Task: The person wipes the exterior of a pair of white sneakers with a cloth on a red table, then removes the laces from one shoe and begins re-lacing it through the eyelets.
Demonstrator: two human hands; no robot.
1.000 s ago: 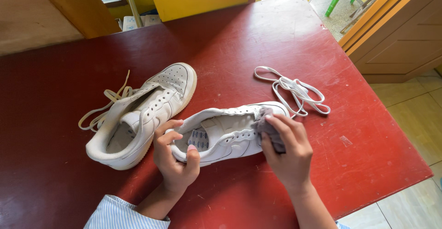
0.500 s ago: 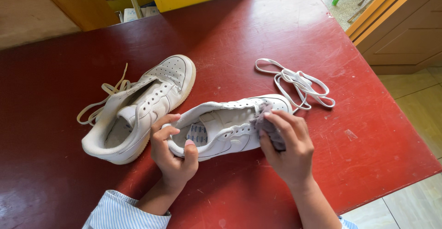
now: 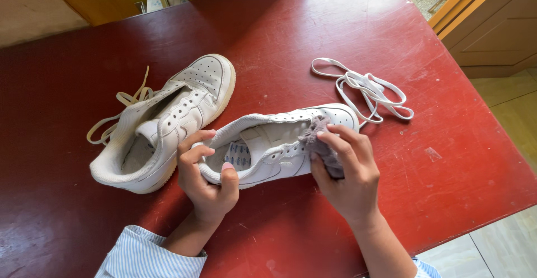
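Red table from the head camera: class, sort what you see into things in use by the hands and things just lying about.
In use:
left hand, gripping the heel of the near white shoe
right hand, pressing a grey cloth on that shoe

Lying about:
far white shoe
cream lace
white lace
red table

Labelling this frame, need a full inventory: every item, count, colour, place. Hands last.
table: 1, scuffed red, fills most of the view
near shoe: 1, white, unlaced, centre, gripped at the heel and rubbed at the eyelets
far shoe: 1, white, unlaced, left of centre, toe pointing away
white lace: 1, loose heap, right of the near shoe's toe
cream lace: 1, left of the far shoe
cloth: 1, grey, pressed on the near shoe
cabinet: 1, wooden with orange edge, top right
left hand: 1, fingers curled over the heel rim
right hand: 1, holding the cloth
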